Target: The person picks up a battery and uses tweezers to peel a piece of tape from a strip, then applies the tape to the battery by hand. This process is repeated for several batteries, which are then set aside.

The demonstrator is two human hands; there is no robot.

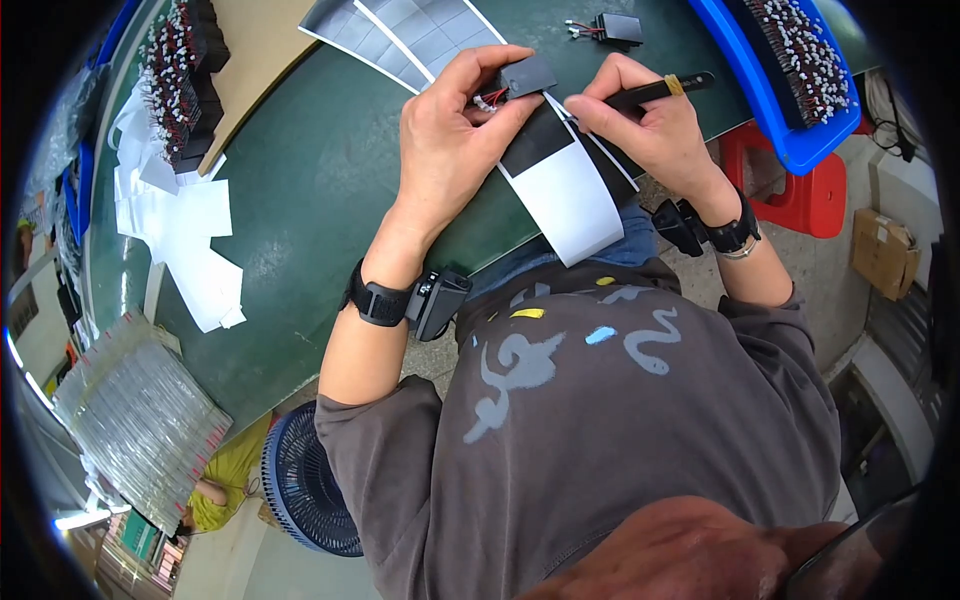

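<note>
Between its thumb and fingers, my left hand [437,150] grips a small black rectangular block [528,76] with thin red and black wires and a white plug. My right hand [660,135] is closed around black tweezers [648,94], whose back end sticks out to the right. The tweezers' tips are hard to make out. Just under both hands lies a strip of white backing paper [572,200] with dark rectangular pieces on it; its near end curls over the table edge. Farther away, another black wired block [618,30] rests on the table.
A blue tray [797,155] with many wired blocks stands at the right, above a red stool [818,195]. At the left are a brown board [265,45] with more wired blocks [190,90], white paper scraps [200,235] and clear tubes [140,410]. A fan [305,480] stands below.
</note>
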